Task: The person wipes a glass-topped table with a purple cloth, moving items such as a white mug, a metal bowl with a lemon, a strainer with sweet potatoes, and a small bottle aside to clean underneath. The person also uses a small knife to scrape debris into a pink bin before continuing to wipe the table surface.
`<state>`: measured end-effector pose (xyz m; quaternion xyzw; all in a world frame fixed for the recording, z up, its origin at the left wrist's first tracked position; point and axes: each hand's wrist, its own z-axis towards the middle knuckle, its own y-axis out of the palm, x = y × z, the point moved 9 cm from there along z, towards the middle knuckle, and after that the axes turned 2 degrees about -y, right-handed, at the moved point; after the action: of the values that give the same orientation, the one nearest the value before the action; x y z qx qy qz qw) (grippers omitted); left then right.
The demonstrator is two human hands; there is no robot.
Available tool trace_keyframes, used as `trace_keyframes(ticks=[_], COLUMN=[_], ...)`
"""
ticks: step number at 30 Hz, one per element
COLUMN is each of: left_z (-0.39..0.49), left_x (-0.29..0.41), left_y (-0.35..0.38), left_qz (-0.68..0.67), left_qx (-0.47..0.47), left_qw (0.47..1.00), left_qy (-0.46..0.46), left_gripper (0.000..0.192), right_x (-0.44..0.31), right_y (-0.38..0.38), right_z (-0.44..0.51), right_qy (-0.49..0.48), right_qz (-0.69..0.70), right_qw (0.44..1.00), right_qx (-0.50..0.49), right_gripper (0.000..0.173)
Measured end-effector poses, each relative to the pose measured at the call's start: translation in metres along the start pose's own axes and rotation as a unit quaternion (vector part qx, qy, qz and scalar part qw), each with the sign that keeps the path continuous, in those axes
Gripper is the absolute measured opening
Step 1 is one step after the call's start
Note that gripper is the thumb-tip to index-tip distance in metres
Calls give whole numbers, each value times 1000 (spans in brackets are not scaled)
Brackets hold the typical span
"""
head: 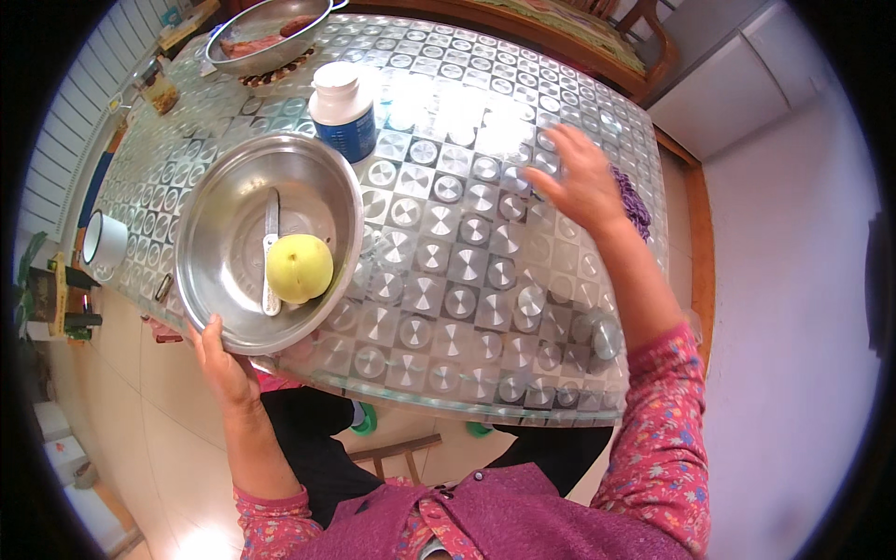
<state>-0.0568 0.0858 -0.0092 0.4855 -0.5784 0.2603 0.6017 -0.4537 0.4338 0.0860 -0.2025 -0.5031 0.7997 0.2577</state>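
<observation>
A wide stainless steel basin [231, 280] stands at the left part of the table, close to its near edge. Inside it lie a yellow-green peach [300, 269] and a knife with a white handle [271, 252], the fruit partly over the handle. My left hand [222, 364] is at the basin's near left rim, thumb on top, the other fingers mostly hidden under it. Slightly blurred, my right hand [577, 178] hovers over the right side of the table, fingers apart and holding nothing. Behind its wrist a purple knitted or woven item [631, 203] is partly hidden.
A white and blue plastic jar [343, 115] stands just behind the basin. At the far left are a metal colander [262, 64] with reddish food and a glass jar [159, 89]. An enamel mug [106, 239] sits at the left edge. The patterned tabletop [448, 280] has a curved near edge.
</observation>
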Motion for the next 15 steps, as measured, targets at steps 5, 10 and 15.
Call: trace_keyframes(ticks=[5,10,15], left_z=[-2,-3,-2], left_x=[-9,-9,-15], left_y=[-1,0,-15], left_qz=[-36,-38,24], left_qx=[3,-3,21], left_qw=[999,999,998], left_qy=[-32,22,63], left_gripper=[51,48,46], right_x=[113,107,-6], right_y=[1,11,47], right_z=[-107,-84,18], right_qy=[185,189,8], right_qz=[-37,17,87], right_qw=[981,981,993], right_qx=[-51,29,82], right_gripper=[56,39,33])
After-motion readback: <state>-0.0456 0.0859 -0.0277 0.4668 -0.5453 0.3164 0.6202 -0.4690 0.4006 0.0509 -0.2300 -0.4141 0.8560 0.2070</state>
